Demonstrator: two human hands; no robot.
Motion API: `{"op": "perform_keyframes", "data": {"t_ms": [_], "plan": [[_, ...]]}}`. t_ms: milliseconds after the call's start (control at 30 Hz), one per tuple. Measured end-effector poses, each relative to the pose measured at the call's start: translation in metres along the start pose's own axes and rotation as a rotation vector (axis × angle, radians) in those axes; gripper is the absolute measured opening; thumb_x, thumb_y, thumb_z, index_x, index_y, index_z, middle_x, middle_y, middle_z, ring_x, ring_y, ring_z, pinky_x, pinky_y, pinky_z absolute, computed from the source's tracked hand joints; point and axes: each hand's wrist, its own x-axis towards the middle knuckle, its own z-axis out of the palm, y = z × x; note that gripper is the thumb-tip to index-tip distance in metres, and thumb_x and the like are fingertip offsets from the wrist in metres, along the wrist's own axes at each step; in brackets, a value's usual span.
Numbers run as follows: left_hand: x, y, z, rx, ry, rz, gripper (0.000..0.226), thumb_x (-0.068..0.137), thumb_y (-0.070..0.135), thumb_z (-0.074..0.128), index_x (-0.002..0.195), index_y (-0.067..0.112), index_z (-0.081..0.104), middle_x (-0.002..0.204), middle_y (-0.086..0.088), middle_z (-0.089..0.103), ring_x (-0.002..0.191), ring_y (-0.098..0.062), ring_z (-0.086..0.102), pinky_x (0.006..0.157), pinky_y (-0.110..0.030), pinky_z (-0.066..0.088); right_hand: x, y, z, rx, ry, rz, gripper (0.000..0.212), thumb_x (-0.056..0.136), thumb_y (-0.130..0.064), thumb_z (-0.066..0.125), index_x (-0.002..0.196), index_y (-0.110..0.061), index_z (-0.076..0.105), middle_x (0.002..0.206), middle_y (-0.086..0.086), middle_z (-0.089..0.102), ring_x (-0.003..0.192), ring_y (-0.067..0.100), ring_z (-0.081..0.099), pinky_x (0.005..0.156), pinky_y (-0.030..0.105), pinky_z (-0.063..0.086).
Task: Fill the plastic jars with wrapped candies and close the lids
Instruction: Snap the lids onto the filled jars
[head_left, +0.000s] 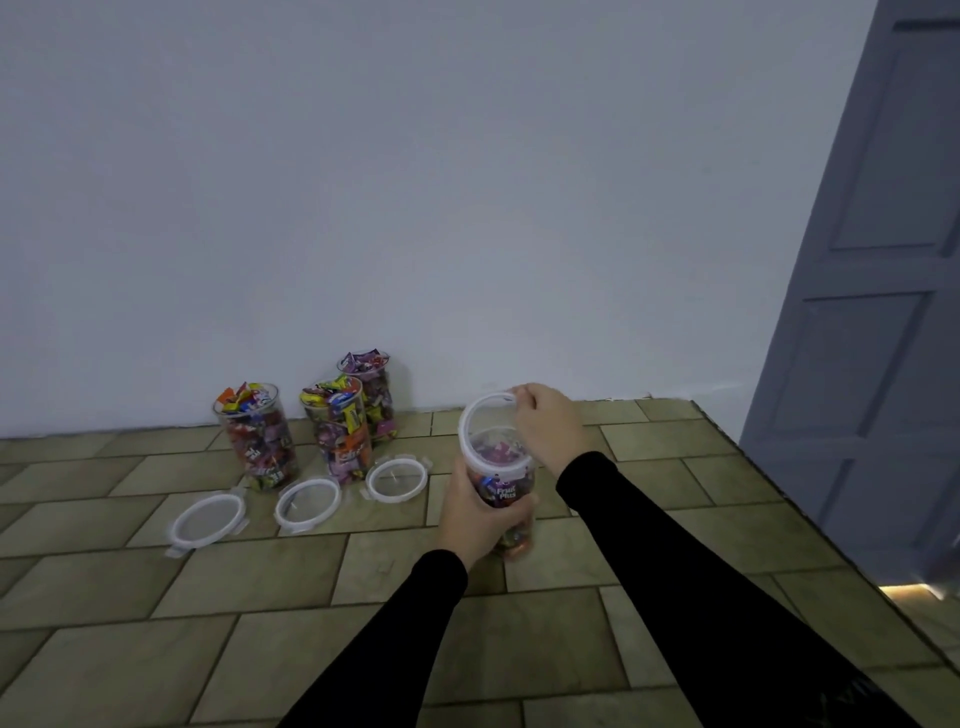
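We have the jar (501, 488) up off the floor (260, 597), our left hand (475, 512) wrapped round its middle so it stays steady and upright while the top is worked. Our right hand (545, 428) pinches the far edge of the lid (480, 415), which stands tilted above the jar's mouth at about twelve o'clock; its near edge looks close to the rim, as if hinging down to seat. The candies (498, 452) reach nearly to the brim, so a wrapper sticking up could, we judge, keep the lid from snapping flat.

Out at ten o'clock three other jars (260, 441) stand against the wall (467, 208), heaped past their rims and uncovered. Their three lids (306, 501) lie flat in a row in front of them, apart from the jars. A door (883, 260) stands at two o'clock, well clear of our hands.
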Motion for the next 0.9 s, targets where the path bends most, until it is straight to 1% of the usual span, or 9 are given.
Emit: {"op": "perform_keyframes", "data": {"t_ms": [100,133,300,367,467,633,700,800,900], "plan": [[0.001,-0.001,-0.001,-0.007,-0.014,-0.002,0.083,0.061,0.021,0.09,0.129,0.024,0.042,0.118,0.009,0.062,0.106,-0.002,0.06,0.081,-0.013,0.049,0.006,0.002,0.002,-0.142,-0.035,-0.028,0.04,0.102,-0.021,0.036,0.07,-0.006,0.055,0.068,0.006,0.054,0.072,0.021,0.047,0.054,0.026,0.027],[0.001,-0.001,-0.001,-0.003,-0.01,0.006,0.086,0.06,0.023,0.091,0.13,0.024,0.042,0.118,0.01,0.063,0.107,-0.002,0.061,0.083,-0.015,0.05,0.006,0.002,0.003,-0.167,-0.042,-0.031,0.042,0.103,-0.021,0.036,0.066,-0.006,0.05,0.063,0.004,0.049,0.07,0.022,0.046,0.054,0.027,0.025],[0.0,-0.002,-0.002,0.005,0.004,0.042,0.083,0.059,0.016,0.09,0.129,0.022,0.045,0.116,0.012,0.064,0.105,0.002,0.061,0.082,-0.013,0.049,0.007,0.01,0.005,-0.268,-0.111,-0.013,0.034,0.103,-0.017,0.032,0.077,-0.005,0.05,0.063,0.005,0.042,0.08,0.021,0.041,0.069,0.022,0.025],[0.0,-0.002,-0.003,-0.001,0.001,0.05,0.082,0.059,0.015,0.09,0.128,0.024,0.045,0.116,0.012,0.064,0.105,0.002,0.061,0.083,-0.013,0.049,0.008,0.013,0.006,-0.256,-0.119,0.0,0.041,0.103,-0.017,0.033,0.066,-0.007,0.048,0.064,0.005,0.046,0.071,0.021,0.044,0.056,0.02,0.028],[0.001,-0.003,-0.003,0.001,-0.004,0.043,0.081,0.058,0.019,0.091,0.125,0.026,0.046,0.114,0.013,0.064,0.104,0.001,0.062,0.084,-0.016,0.049,0.009,0.018,0.007,-0.245,-0.104,0.02,0.048,0.102,-0.019,0.036,0.055,-0.015,0.039,0.058,-0.001,0.043,0.054,0.012,0.041,0.048,0.013,0.036],[0.003,-0.006,-0.003,-0.013,-0.024,0.013,0.084,0.056,0.023,0.091,0.127,0.023,0.046,0.114,0.011,0.065,0.103,-0.002,0.063,0.089,-0.026,0.054,0.011,0.026,0.011,-0.217,-0.071,0.074,0.043,0.1,-0.02,0.041,0.062,-0.003,0.05,0.065,0.011,0.049,0.056,0.018,0.044,0.051,0.025,0.027],[0.003,-0.005,-0.004,-0.009,-0.024,0.019,0.082,0.058,0.02,0.091,0.127,0.021,0.046,0.114,0.011,0.065,0.103,-0.002,0.063,0.088,-0.025,0.053,0.01,0.027,0.012,-0.28,-0.068,0.056,0.041,0.1,-0.023,0.041,0.075,0.001,0.063,0.075,0.013,0.055,0.071,0.025,0.056,0.062,0.029,0.036],[0.003,-0.005,-0.004,0.004,-0.023,0.024,0.085,0.057,0.022,0.091,0.129,0.021,0.045,0.117,0.009,0.064,0.106,-0.004,0.063,0.089,-0.024,0.053,0.007,0.023,0.01,-0.431,0.005,-0.063,0.032,0.098,-0.034,0.045,0.111,-0.017,0.068,0.11,0.006,0.057,0.104,0.025,0.055,0.09,0.037,0.045],[0.002,-0.001,-0.005,0.013,-0.036,0.028,0.085,0.061,0.017,0.09,0.131,0.024,0.042,0.118,0.014,0.06,0.104,0.006,0.059,0.083,-0.013,0.049,0.0,0.015,0.011,-0.495,0.011,-0.238,0.04,0.089,-0.055,0.05,0.11,-0.026,0.069,0.116,-0.006,0.058,0.109,0.017,0.049,0.096,0.04,0.04]]}}
